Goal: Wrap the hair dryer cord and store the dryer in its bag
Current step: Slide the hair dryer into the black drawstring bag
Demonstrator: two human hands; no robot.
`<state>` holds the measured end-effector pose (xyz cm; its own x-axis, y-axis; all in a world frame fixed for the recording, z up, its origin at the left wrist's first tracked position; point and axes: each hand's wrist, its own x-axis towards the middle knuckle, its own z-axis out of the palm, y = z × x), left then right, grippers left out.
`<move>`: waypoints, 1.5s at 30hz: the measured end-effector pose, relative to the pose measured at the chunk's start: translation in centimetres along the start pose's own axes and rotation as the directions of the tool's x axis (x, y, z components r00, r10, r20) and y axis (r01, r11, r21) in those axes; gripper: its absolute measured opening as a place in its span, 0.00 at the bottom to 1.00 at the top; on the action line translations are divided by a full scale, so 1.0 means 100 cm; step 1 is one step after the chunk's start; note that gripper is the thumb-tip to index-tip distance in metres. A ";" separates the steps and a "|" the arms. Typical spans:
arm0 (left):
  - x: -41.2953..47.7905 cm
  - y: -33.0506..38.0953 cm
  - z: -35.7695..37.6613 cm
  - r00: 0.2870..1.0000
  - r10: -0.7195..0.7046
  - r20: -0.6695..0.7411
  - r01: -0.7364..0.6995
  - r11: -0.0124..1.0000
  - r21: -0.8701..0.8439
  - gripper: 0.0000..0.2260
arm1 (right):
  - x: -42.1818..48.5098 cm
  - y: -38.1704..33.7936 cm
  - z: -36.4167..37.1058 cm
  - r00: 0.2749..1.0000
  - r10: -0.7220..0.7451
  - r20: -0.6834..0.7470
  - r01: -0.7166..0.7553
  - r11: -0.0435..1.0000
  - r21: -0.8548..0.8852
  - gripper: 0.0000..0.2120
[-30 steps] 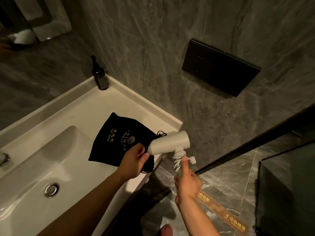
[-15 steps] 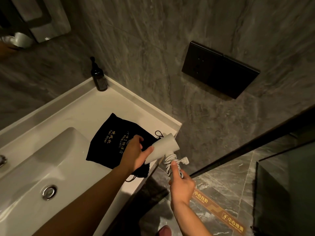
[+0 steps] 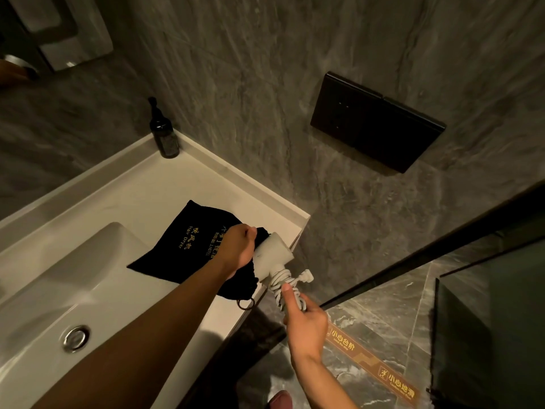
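Black fabric marks the bag (image 3: 188, 240), which lies on the white counter (image 3: 165, 184) by the sink, its mouth gripped and held up by the left hand (image 3: 236, 249). The white hair dryer (image 3: 272, 255) sits with its barrel at that opening, over the counter's edge. The right hand (image 3: 303, 323) is clenched around the handle, over the wrapped cord (image 3: 284, 283), with the plug (image 3: 306, 276) sticking out beside it.

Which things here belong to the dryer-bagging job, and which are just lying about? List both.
Part of the job:
- hair dryer
- cord wound round its handle
- black bag
- left hand, at the bag's mouth
- right hand, on the handle

Lying about:
- dark bottle
- sink drain
- black wall panel
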<state>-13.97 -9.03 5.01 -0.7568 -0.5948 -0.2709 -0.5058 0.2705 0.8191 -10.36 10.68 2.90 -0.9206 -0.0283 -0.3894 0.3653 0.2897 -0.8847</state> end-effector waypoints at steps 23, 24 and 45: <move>0.031 0.028 -0.024 0.984 0.148 0.103 -0.157 0.984 0.083 0.11 | 0.028 -0.030 -0.010 0.980 -0.130 0.153 0.155 0.974 -0.166 0.34; 0.030 0.029 -0.025 0.980 0.171 0.102 -0.181 0.979 0.096 0.11 | 0.031 -0.031 -0.010 0.979 -0.132 0.157 0.160 0.970 -0.181 0.36; 0.005 0.053 -0.031 0.875 0.444 0.193 -0.484 0.817 0.313 0.12 | 0.049 -0.067 0.008 0.989 -0.031 0.148 0.058 0.981 -0.183 0.30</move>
<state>-15.74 -10.26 10.85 -0.9668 -0.2540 0.0292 -0.1765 0.7458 0.6424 -17.16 7.81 6.72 -0.9010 -0.1785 -0.3954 0.2799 0.4573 -0.8441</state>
